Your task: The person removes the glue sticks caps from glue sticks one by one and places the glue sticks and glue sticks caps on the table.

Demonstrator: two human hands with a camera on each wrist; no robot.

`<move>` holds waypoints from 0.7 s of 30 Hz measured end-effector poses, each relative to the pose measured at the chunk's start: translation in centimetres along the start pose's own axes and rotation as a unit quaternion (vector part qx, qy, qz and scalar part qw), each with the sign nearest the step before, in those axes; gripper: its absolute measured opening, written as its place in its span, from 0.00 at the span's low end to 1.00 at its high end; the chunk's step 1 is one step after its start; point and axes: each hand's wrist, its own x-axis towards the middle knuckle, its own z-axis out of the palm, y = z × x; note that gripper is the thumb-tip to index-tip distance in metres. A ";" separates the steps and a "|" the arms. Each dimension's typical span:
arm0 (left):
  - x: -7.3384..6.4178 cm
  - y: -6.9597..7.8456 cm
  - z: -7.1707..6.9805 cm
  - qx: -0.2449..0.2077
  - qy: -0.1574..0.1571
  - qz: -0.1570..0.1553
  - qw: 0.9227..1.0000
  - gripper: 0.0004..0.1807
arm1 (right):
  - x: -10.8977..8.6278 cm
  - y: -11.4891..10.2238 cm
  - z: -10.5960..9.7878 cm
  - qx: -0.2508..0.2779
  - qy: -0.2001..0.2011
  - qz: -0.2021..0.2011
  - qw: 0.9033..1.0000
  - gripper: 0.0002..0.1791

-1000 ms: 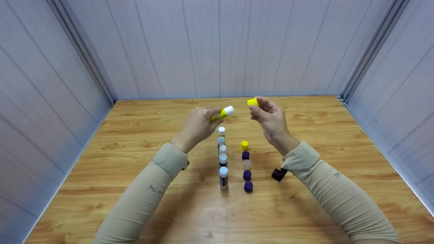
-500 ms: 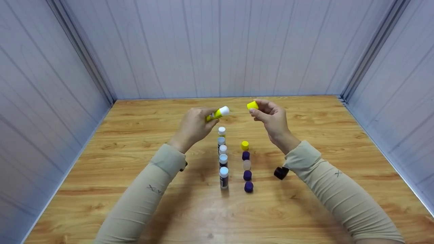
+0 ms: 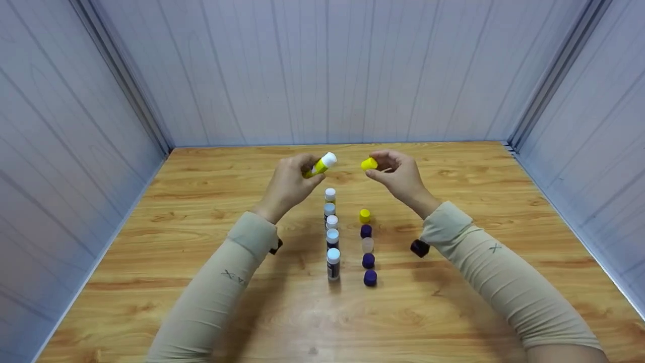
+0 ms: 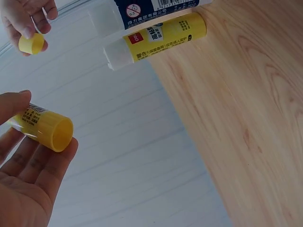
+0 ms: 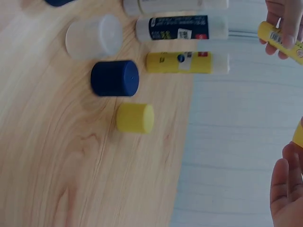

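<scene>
Above the far part of the table, my left hand [image 3: 287, 185] grips a yellow glue stick [image 3: 319, 166], tilted with its white end up and to the right. The left wrist view shows the hollow bottom end of this glue stick [image 4: 47, 128]. Across from it, my right hand [image 3: 404, 179] pinches a yellow cap [image 3: 369, 164] between thumb and fingers. A gap separates cap and stick. Below stands a row of several uncapped glue sticks [image 3: 333, 267], white ends up. The farthest is a yellow glue stick [image 5: 180, 62]; a dark blue one [image 5: 177, 28] stands beside it.
Right of the sticks runs a row of caps: a yellow cap [image 3: 365, 216] farthest, dark blue caps [image 3: 370, 278] and a translucent cap [image 3: 367, 245]. The wooden table [image 3: 176, 222] is enclosed by pale panel walls [image 3: 322, 70] at back and sides.
The left hand has shifted slightly left, and its glue stick is tilted more steeply upward. The right hand's cap has moved a little left and lower in the head view. The rows stand unchanged.
</scene>
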 end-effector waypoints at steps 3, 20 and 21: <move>0.1 -0.1 0.1 -0.015 0.003 -0.016 1.000 0.17 | 0.3 0.5 0.2 -0.031 -0.012 -0.001 0.999 0.19; 0.8 -1.3 0.6 -0.110 0.042 -0.046 0.992 0.18 | 1.4 3.1 1.4 -0.139 -0.098 -0.002 0.985 0.17; 0.9 -1.4 0.7 -0.113 0.043 -0.047 0.992 0.18 | 1.4 3.3 1.4 -0.145 -0.103 -0.001 0.984 0.17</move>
